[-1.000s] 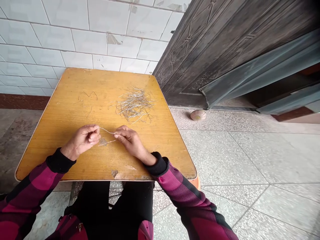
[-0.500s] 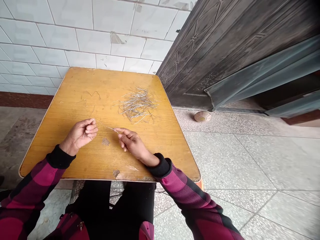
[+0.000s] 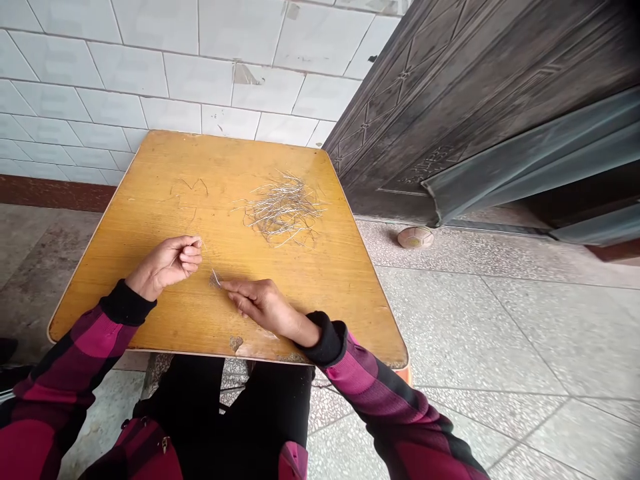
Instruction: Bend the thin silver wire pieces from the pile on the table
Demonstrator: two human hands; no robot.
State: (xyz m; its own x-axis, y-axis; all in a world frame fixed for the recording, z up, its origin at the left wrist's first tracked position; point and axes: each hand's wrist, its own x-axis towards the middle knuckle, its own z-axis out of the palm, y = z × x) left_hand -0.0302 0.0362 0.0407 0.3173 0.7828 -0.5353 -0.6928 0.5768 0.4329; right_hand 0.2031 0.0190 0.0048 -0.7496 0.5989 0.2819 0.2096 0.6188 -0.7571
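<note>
My left hand [image 3: 167, 263] is curled shut above the yellow wooden tabletop [image 3: 320, 313], with a thin silver wire [image 3: 173, 261] showing between its fingers. My right hand [image 3: 261, 305] rests lower on the table with its fingers extended and apart from the left. Its fingertips lie just beside a short bright wire end [image 3: 215, 277] over a worn patch. A tangled pile of thin silver wires [image 3: 283, 210] lies farther up the table, out of reach of both fingertips. Faint loose wires [image 3: 187, 190] lie to its left.
A white tiled wall [image 3: 200, 80] stands behind the table, and a dark embossed metal door [image 3: 450, 113] rises at the right. A small worn ball [image 3: 415, 237] sits on the speckled stone floor [image 3: 475, 320]. An orange seat edge [image 3: 405, 375] shows below the table's corner.
The wire no longer stretches between my hands. My right hand has moved down and left on the table, and its fingers have straightened. The view has shifted slightly.
</note>
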